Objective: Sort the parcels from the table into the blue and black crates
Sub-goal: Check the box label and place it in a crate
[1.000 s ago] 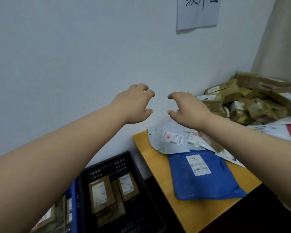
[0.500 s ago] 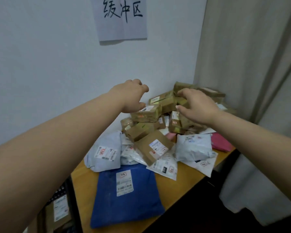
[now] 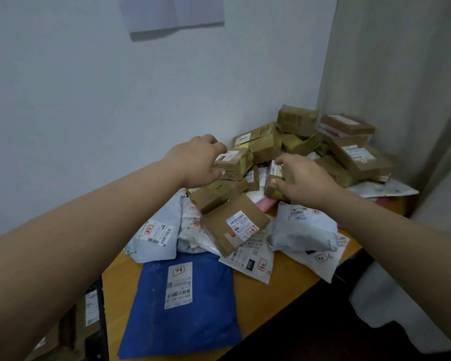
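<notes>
Left hand (image 3: pixel 195 162) curls round a small taped box (image 3: pixel 235 162) and right hand (image 3: pixel 306 179) pinches another taped box (image 3: pixel 274 185), both in the heap of parcels (image 3: pixel 323 152) at the bench's (image 3: pixel 255 287) far end. Lifting either may topple neighbouring boxes off the heap.

2 hands: left hand (image 3: pixel 197 162), right hand (image 3: pixel 303 179). 1 blue mailer (image 3: pixel 185 308), 1 pink mailer (image 3: pixel 267 203). Brown boxes (image 3: pixel 297 121) beyond the fingers: roughly a dozen, pile too jumbled to count exactly.
</notes>
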`<state>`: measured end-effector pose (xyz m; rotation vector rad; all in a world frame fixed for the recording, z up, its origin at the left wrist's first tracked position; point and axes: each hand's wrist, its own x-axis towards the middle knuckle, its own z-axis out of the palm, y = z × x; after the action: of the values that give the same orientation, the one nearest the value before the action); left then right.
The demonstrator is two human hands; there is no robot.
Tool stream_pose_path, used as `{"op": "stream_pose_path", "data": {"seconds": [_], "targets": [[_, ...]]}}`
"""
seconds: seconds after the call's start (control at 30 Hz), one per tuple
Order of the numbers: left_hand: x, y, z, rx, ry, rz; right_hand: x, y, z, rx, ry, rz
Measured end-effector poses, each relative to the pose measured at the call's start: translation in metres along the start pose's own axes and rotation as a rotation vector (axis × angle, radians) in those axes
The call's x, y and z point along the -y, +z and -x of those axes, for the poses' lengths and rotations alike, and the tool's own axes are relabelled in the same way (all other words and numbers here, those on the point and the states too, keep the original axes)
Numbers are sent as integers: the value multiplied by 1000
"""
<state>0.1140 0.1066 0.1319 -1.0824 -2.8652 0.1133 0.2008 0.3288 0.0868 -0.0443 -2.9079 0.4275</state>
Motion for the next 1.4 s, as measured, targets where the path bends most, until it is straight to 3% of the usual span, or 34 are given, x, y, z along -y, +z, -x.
{"op": "stream_pose_path", "data": {"seconds": [0.4,0.57,0.7,1.0,1.2,1.4], "targets": [[38,72,-50,76,-66,155,-31,46,-69,35,15,-28],[53,102,-79,97,-140,234,-50,68,-118,117,12,-57],[53,133,-110,136,-163,167,-73,92,-171,183,-31,-58],[48,191,-189,93,-508,493,-112,144,-289,225,-113,98],[43,207,-215,150,-657,582,-112,174,-322,270,-165,95],[49,221,-235,130,-879,807,-109,195,-338,337,-105,199]]}}
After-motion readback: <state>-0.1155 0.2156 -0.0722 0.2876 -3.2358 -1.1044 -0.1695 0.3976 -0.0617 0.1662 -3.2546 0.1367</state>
